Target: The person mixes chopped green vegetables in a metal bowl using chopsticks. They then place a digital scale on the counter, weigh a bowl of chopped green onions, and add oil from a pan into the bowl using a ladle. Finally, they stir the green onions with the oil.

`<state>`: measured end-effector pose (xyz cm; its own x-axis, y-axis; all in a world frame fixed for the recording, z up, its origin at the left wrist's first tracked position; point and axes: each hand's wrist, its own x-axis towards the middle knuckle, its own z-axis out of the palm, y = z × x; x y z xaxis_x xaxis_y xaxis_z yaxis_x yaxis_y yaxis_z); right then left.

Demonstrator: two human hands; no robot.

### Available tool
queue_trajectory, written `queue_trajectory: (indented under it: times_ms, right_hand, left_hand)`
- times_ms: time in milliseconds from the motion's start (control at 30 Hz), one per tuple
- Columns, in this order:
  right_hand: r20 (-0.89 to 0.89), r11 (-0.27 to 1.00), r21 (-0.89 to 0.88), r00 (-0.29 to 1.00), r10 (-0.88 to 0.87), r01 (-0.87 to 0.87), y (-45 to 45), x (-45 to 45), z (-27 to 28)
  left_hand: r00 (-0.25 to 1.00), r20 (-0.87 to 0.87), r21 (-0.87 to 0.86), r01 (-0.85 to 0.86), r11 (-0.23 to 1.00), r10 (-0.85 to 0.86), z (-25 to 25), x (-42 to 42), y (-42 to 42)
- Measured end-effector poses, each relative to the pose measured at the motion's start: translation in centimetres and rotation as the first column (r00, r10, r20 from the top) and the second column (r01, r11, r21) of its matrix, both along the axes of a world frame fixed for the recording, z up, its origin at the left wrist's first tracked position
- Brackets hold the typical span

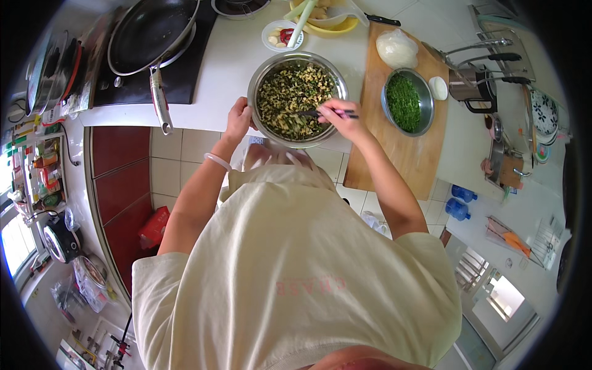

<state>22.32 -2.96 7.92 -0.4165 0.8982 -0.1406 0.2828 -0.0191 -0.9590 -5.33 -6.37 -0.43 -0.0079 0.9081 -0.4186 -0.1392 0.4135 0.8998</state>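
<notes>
A large stainless steel bowl (341, 86) stands at the counter's front edge, holding a chopped filling (296, 88) of green and yellow bits. My left hand (240, 119) grips the bowl's left rim, thumb on the outside and some fingers hidden behind it. In my right hand (341, 119) are dark chopsticks (311, 113), whose tips go into the filling near the bowl's lower middle. Right of it, a smaller metal bowl (431, 104) of finely chopped greens (403, 102) rests on a wooden cutting board (393, 159).
A bagged pale lump, seemingly dough (397, 49), and a small white dish (438, 88) sit by the board. Behind the large bowl is a plate (268, 40) with garlic and red pepper. A frying pan (155, 32) stands on the cooktop (138, 90), its handle (161, 99) overhanging the counter edge.
</notes>
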Motion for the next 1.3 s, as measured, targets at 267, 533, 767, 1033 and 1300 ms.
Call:
queue_trajectory:
  times_ms: [267,533,767,1033,1300]
  right_hand:
    - [0.092,0.948,0.319,0.995,-0.031,0.0,-2.8,-2.3,-1.5]
    - [0.186,0.858,0.496,0.949,-0.256,0.134,2.0,2.0,2.5]
    - [-0.025,0.979,0.003,0.979,-0.204,0.204,-0.2,2.2,-3.7]
    - [0.175,0.966,0.144,0.966,0.187,-0.214,-4.9,0.3,2.3]
    - [0.142,0.852,0.477,0.937,-0.318,0.217,-3.4,3.0,2.2]
  left_hand:
    - [1.0,-0.009,-0.005,0.01,1.0,-0.01,0.4,0.0,0.0]
    - [0.999,-0.054,0.021,0.004,1.0,-0.003,0.2,-0.1,0.0]
    - [0.998,-0.055,-0.001,0.021,1.0,-0.021,0.4,0.0,0.2]
    - [0.999,-0.028,-0.021,0.027,0.999,-0.027,0.7,0.0,0.1]
    - [1.0,0.003,-0.003,0.001,1.0,-0.001,0.1,0.0,-0.2]
